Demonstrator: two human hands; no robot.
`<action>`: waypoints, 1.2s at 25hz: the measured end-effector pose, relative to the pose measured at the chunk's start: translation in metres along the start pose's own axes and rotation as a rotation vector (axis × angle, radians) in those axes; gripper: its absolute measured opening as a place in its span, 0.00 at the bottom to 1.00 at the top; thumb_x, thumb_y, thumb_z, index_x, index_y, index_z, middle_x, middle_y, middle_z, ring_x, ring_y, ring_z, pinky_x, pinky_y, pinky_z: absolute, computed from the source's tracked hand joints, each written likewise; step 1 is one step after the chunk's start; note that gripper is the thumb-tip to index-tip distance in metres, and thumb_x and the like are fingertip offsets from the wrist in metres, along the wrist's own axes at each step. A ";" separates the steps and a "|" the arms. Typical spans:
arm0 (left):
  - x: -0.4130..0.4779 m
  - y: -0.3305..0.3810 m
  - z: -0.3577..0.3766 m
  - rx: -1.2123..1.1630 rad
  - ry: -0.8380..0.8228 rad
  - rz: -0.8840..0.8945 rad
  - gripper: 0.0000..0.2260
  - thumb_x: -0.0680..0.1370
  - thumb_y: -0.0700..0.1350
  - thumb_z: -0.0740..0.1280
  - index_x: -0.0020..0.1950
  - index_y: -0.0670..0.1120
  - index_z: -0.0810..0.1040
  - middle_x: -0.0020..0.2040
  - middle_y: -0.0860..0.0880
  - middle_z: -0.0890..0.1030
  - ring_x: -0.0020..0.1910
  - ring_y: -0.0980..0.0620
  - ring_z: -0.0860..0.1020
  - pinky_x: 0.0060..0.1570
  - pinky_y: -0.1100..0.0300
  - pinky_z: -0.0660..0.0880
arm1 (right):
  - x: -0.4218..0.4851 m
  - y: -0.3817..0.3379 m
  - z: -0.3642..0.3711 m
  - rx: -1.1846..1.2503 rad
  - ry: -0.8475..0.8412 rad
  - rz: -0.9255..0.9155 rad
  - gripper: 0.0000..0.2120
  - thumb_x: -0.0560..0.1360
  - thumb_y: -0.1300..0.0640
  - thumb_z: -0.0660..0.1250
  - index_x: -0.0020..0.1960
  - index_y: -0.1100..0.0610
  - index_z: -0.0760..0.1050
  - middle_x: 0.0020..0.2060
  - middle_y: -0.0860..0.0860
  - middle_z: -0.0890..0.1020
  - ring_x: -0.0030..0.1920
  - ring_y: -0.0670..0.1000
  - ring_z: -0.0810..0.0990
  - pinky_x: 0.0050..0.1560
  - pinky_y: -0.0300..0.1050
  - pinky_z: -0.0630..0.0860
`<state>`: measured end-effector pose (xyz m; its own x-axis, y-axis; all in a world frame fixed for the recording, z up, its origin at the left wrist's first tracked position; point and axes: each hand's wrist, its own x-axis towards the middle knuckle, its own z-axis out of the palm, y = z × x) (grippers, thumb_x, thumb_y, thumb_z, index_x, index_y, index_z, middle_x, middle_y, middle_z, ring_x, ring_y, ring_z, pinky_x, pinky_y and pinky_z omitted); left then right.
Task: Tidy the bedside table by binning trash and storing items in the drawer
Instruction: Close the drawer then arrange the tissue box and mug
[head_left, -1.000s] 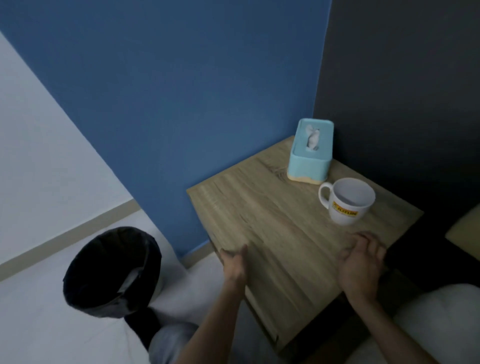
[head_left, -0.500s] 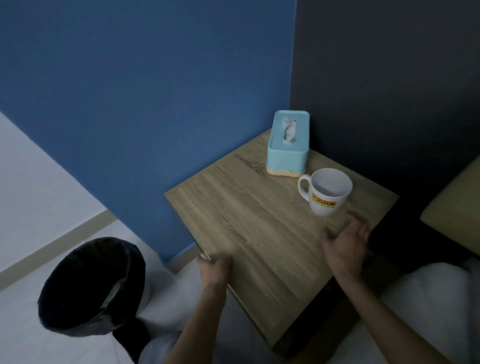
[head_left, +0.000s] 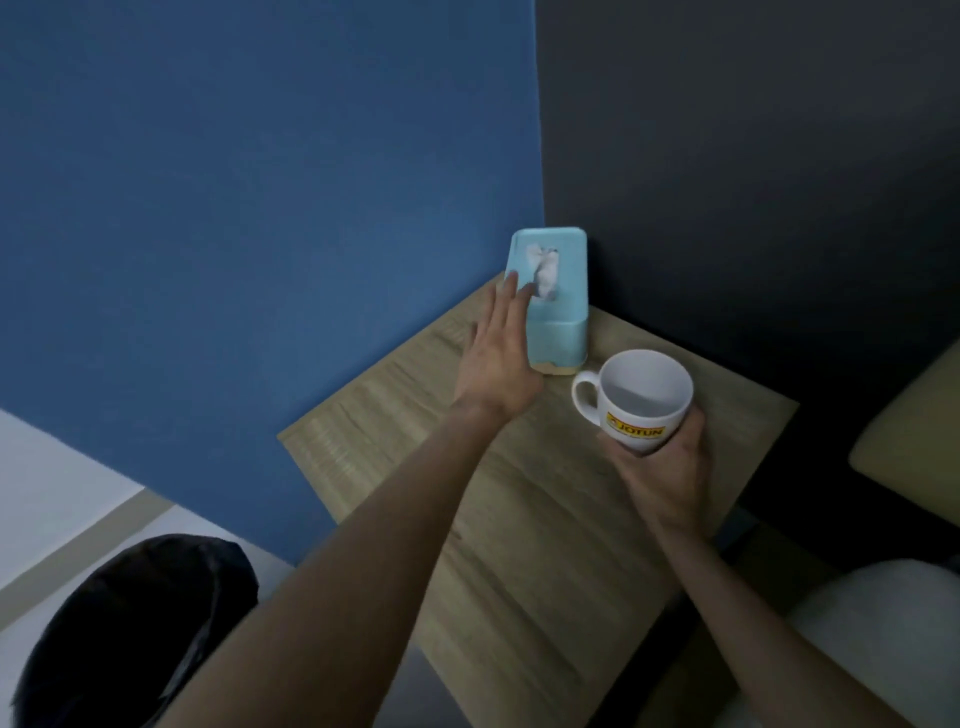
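Right hand (head_left: 657, 467) wrapped round the lower body of the white mug (head_left: 635, 397), fingers closed on it from the near side; whether lifted or resting on the wooden tabletop (head_left: 545, 545) impossible to tell. Handle pointing left, toward the other arm. Mug apparently empty, yellow logo facing the camera.

Left hand (head_left: 501, 358) open and flat, fingers extended, laid along the left side of the light-blue tissue box (head_left: 553, 306), fingertips reaching its top edge near the tissue (head_left: 543, 270) poking from the slot. Holding nothing as yet. Box standing in the far corner of the tabletop, just beside the two walls; mug just beside the box, nearer the camera.

Black-lined bin (head_left: 119, 623) on the floor at lower left, well apart from both hands. No drawer visible.

Risks, as judgement: open-palm contact likely to push the box against the wall or tip it rather than secure it. Mug held low and from one side, liable to rotate or slip if lifted quickly. Both arms reaching at once, so left forearm possibly clipping the mug handle.
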<state>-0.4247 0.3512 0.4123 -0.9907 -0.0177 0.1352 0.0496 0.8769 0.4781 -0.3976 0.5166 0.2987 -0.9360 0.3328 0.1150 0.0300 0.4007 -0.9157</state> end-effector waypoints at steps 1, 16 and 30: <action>0.015 0.001 0.007 0.073 -0.079 0.003 0.36 0.74 0.40 0.65 0.78 0.45 0.51 0.80 0.47 0.50 0.79 0.46 0.45 0.77 0.45 0.51 | -0.001 0.001 0.000 0.013 0.014 -0.019 0.44 0.57 0.54 0.79 0.67 0.59 0.61 0.62 0.58 0.75 0.59 0.55 0.76 0.55 0.48 0.75; 0.049 0.006 0.038 0.458 -0.054 0.047 0.22 0.76 0.42 0.61 0.71 0.48 0.70 0.66 0.43 0.70 0.65 0.43 0.67 0.63 0.48 0.69 | 0.001 0.004 0.007 0.198 0.025 0.047 0.48 0.60 0.54 0.78 0.71 0.56 0.54 0.66 0.56 0.70 0.62 0.51 0.72 0.56 0.44 0.72; 0.057 -0.013 0.038 0.563 -0.220 0.122 0.34 0.78 0.39 0.62 0.77 0.62 0.51 0.72 0.46 0.62 0.64 0.44 0.64 0.57 0.50 0.75 | -0.001 0.010 0.011 0.116 0.039 0.042 0.46 0.65 0.50 0.72 0.73 0.52 0.47 0.69 0.59 0.66 0.65 0.57 0.70 0.59 0.52 0.73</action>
<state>-0.4867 0.3570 0.3804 -0.9880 0.1456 -0.0510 0.1489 0.9864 -0.0689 -0.3999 0.5104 0.2850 -0.9205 0.3807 0.0879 0.0263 0.2848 -0.9582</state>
